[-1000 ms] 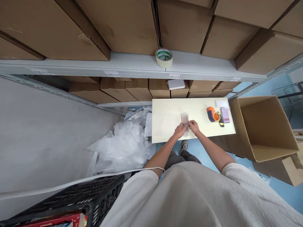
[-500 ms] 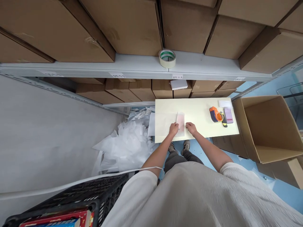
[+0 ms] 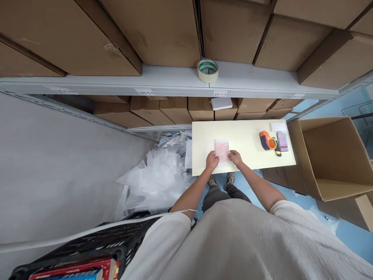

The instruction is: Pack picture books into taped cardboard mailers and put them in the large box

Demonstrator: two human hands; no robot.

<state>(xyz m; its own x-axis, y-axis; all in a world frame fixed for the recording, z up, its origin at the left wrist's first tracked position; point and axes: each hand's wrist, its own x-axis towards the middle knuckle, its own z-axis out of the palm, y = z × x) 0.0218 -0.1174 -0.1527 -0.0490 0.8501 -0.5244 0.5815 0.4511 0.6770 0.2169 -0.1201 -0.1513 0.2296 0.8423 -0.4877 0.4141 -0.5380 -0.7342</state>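
A flat pink packet (image 3: 222, 151) with a translucent white wrapping around it lies on the cream tabletop (image 3: 244, 136). My left hand (image 3: 212, 160) grips its left edge, fingers closed. At its right edge, the fingers of my right hand (image 3: 234, 156) are pinched on the packet. Farther right on the table are an orange and dark blue tape dispenser (image 3: 265, 140), a purple packet (image 3: 282, 141) and a white paper piece (image 3: 278, 126).
A large open cardboard box (image 3: 335, 151) stands right of the table. White wrapping sheets (image 3: 157, 179) are heaped on the left. Behind, a grey shelf (image 3: 171, 83) holds cartons and a tape roll (image 3: 208, 71). A black crate (image 3: 128, 241) is at lower left.
The pink packet now lies flat and looks wider between my hands. My right hand has come to its right edge. The translucent sheet no longer spreads out to the left.
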